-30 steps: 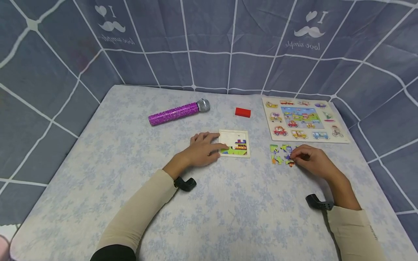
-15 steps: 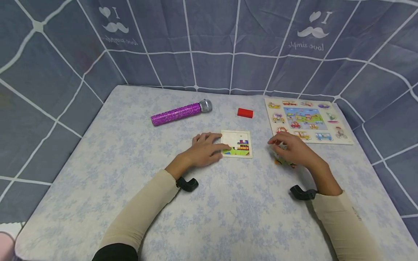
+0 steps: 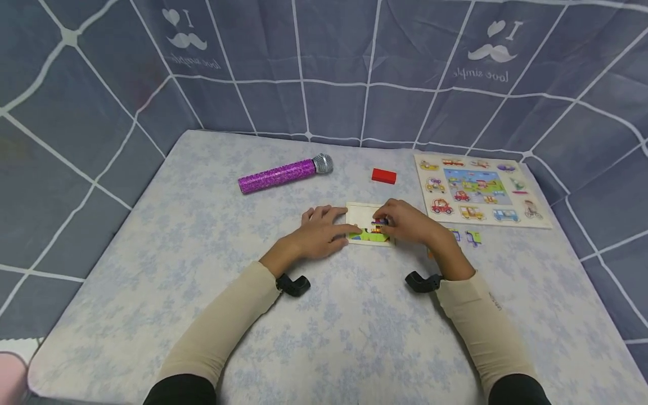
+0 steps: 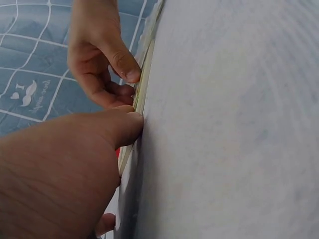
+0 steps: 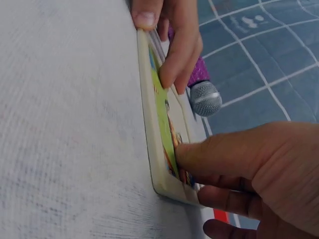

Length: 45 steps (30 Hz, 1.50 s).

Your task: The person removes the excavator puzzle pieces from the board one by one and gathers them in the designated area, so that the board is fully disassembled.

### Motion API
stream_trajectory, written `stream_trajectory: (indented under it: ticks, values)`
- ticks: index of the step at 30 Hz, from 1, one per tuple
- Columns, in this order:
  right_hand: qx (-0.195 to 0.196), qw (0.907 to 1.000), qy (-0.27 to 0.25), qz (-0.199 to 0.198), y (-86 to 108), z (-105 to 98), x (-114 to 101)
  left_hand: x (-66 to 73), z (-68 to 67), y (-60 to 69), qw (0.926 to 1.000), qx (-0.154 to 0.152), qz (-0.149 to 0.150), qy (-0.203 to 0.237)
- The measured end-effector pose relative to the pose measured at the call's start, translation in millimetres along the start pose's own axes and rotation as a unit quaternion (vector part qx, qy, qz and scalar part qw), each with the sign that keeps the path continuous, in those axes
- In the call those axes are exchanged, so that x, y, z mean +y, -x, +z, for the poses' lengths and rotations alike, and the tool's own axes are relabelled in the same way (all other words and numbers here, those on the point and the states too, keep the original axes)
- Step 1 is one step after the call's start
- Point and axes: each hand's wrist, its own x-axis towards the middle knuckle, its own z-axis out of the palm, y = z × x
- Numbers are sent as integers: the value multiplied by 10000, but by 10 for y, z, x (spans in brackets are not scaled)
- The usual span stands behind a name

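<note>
The small wooden puzzle tray (image 3: 360,210) lies flat on the table, with green and striped pieces in its lower and right parts. My left hand (image 3: 321,233) rests at its left edge, fingers spread, one fingertip on the green strip (image 5: 160,107). Over the tray's right side, my right hand (image 3: 407,222) pinches a small puzzle piece (image 3: 385,222), mostly covered by the fingers. The right wrist view has the right thumb (image 5: 199,155) down against the pieces, the other fingers bent at the tray's edge.
Loose puzzle pieces (image 3: 473,239) lie right of the tray, partly behind my right arm. A larger vehicle puzzle board (image 3: 506,214) is at the back right. Behind the tray are a red block (image 3: 383,176) and a purple glitter microphone (image 3: 277,176).
My right hand has moved left from the loose pieces to the tray's right side, uncovering some of those pieces. My left hand has stayed on the tray's left edge.
</note>
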Motion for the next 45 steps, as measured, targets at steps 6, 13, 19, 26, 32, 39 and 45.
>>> stream_trajectory:
  ticks: [6,13,19,26,32,39,45]
  values:
    - [87,9997,-219,47,-3,18,-7,-13,-13,15,10000,-15,-17,40]
    - [61,9995,-311,38,18,18,17,-20,-2,18,10000,-28,-4,12]
    - [57,9985,-537,-98,77,-14,84,-20,10,11,10000,-27,-16,90]
    - [85,9975,-685,-149,87,-30,105,-30,24,5,10000,-36,-45,82]
    - [210,9980,-599,-77,82,-46,89,-27,33,1,9999,-45,-50,134]
    - [1042,9918,-642,-371,149,-156,124,-24,26,8,9998,-49,-86,147]
    - [2166,9696,-737,-863,432,-279,234,-21,17,4,9999,-36,-28,149]
